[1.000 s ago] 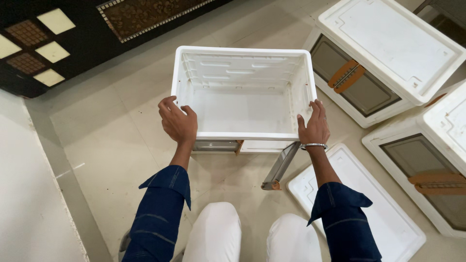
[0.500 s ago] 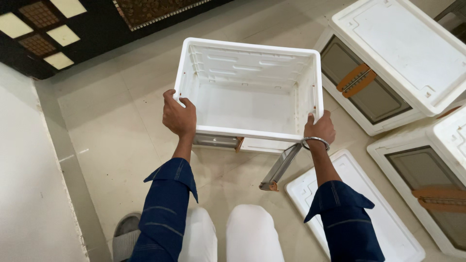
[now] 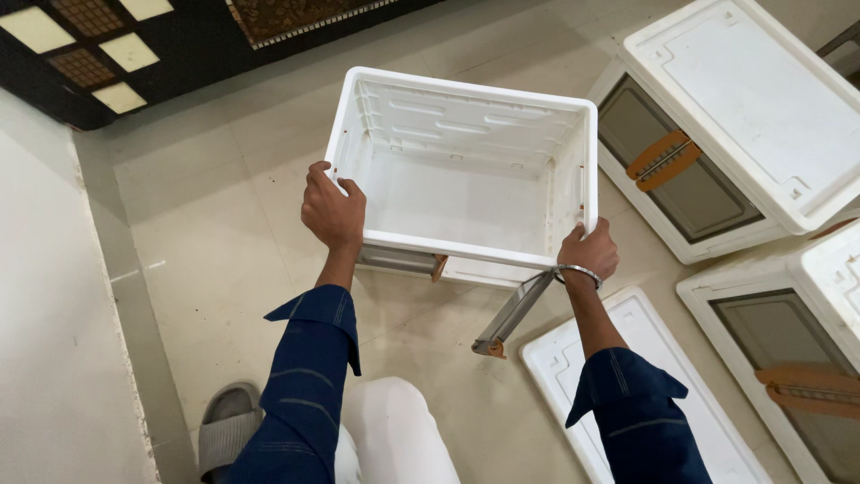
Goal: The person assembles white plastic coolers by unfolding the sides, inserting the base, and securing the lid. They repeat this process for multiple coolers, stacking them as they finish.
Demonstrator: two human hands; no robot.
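A white, open-topped plastic crate (image 3: 466, 193) with ribbed inner walls is held up in front of me, above the beige tiled floor. My left hand (image 3: 333, 208) grips its near left corner and my right hand (image 3: 587, 251), with a metal bracelet at the wrist, grips its near right corner. The crate is empty inside. A grey hinged front panel (image 3: 511, 315) with a brown clasp hangs open and down from the crate's near side. Both my sleeves are dark blue.
Two closed white crates with grey side panels and brown clasps stand on the right (image 3: 726, 116) (image 3: 793, 341). A flat white lid (image 3: 627, 385) lies on the floor by my right arm. A dark patterned carpet (image 3: 134, 45) lies top left, a pale wall (image 3: 54, 323) at left.
The crate has been lifted and tipped a little, its right side now lower. My hands stay on its near corners. The view has shifted so my grey slipper shows at the bottom left.
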